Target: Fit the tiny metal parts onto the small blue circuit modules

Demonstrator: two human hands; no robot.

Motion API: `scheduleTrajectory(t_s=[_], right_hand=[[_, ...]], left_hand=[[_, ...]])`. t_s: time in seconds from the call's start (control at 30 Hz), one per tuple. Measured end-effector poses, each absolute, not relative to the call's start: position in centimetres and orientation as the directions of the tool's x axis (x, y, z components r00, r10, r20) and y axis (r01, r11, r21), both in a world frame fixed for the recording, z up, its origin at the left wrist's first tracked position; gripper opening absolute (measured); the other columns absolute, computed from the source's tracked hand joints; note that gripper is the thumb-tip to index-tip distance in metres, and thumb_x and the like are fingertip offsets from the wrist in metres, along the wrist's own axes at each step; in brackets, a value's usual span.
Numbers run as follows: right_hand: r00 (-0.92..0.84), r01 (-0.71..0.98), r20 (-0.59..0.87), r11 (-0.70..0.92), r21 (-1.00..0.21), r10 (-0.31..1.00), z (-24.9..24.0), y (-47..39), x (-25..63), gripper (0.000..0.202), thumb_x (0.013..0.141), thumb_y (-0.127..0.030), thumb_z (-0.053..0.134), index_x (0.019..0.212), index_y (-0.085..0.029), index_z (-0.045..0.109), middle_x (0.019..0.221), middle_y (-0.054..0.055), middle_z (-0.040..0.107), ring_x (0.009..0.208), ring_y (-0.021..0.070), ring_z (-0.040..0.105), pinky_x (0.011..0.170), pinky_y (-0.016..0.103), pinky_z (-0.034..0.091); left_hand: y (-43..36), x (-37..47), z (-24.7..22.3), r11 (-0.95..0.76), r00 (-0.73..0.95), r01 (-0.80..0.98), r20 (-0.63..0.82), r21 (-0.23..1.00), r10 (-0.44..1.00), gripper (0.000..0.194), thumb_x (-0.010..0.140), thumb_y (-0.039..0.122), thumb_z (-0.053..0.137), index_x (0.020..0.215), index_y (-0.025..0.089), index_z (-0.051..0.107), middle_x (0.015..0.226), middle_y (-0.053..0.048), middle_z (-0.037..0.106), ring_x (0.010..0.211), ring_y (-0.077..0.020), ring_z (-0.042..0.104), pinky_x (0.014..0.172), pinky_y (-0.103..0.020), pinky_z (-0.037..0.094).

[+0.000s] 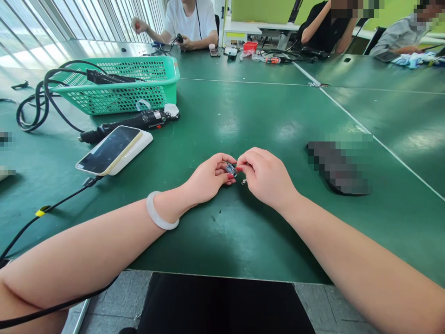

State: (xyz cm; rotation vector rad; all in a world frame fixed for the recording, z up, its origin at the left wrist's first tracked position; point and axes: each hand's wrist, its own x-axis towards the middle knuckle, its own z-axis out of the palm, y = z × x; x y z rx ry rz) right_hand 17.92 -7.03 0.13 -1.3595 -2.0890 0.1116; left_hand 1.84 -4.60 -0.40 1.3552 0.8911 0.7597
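My left hand is closed, pinching a small dark rectangular piece with pale markings, which looks like a little circuit board. My right hand meets it from the other side, thumb and forefinger pinched together at the piece's right end. Whatever sits between those right fingertips is too small to make out. Just below them shows a tiny metallic bit; whether it is held or lies on the table I cannot tell. Both hands are over the green table, near its front edge.
Left of my hands lies a phone on a white block, with a cable attached. Behind it are a black corded tool and a green basket. A dark pouch-like object lies right. Several people sit across the table.
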Motion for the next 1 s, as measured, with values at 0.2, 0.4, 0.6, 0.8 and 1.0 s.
scheduleTrajectory(t_s=[0.2,0.4,0.6,0.8,1.0], right_hand=[[-0.31,0.859,0.419,0.44,-0.262,0.853,0.0,-7.2,17.7,0.019,0.085,-0.012,0.041,0.076,-0.019,0.056,0.08,0.007,0.061,0.071,0.0178,0.05,0.067,0.031,0.039],[-0.264,0.884,0.419,0.392,-0.257,0.869,0.0,-7.7,16.8,0.024,0.089,-0.015,0.038,0.075,-0.018,0.058,0.076,0.008,0.059,0.068,0.0177,0.049,0.063,0.031,0.037],[-0.149,0.766,0.456,0.394,-0.507,0.877,0.5,-8.0,16.4,0.023,0.089,-0.019,0.045,0.079,-0.02,0.065,0.079,0.004,0.066,0.073,0.0163,0.058,0.067,0.03,0.043],[0.044,0.636,0.437,0.312,-0.706,0.898,1.0,-7.3,19.1,0.022,0.087,-0.025,0.049,0.093,-0.023,0.07,0.082,0.003,0.07,0.074,0.018,0.063,0.071,0.035,0.047],[-0.09,0.695,0.361,0.318,-0.645,0.928,0.8,-7.0,20.2,0.014,0.081,-0.024,0.06,0.087,-0.025,0.073,0.081,0.002,0.069,0.068,0.0161,0.058,0.065,0.033,0.045]], left_hand=[[-4.5,1.9,-0.5,0.08,0.464,0.072,-0.104,0.994,0.88,0.025,0.077,0.0,0.053,0.097,0.015,0.052,0.082,-0.001,0.062,0.07,-0.0094,0.061,0.077,-0.032,0.05],[-4.6,1.9,-0.4,0.091,0.457,0.059,-0.108,0.994,0.883,0.026,0.076,0.002,0.057,0.098,0.015,0.051,0.075,0.001,0.062,0.069,-0.0102,0.061,0.075,-0.032,0.049],[-4.5,1.9,-0.3,0.138,0.46,0.007,-0.125,0.99,0.879,0.022,0.078,0.002,0.056,0.096,0.014,0.052,0.076,0.001,0.062,0.07,-0.009,0.061,0.077,-0.03,0.049],[-4.2,1.7,-0.5,0.237,0.458,-0.105,-0.165,0.966,0.874,0.022,0.08,0.004,0.055,0.1,0.014,0.055,0.078,0.0,0.061,0.071,-0.0087,0.061,0.078,-0.029,0.048],[-4.3,1.5,-0.4,0.336,0.487,-0.162,-0.221,0.928,0.845,0.027,0.08,0.006,0.057,0.105,0.015,0.061,0.081,-0.001,0.061,0.071,-0.0075,0.059,0.082,-0.029,0.047]])
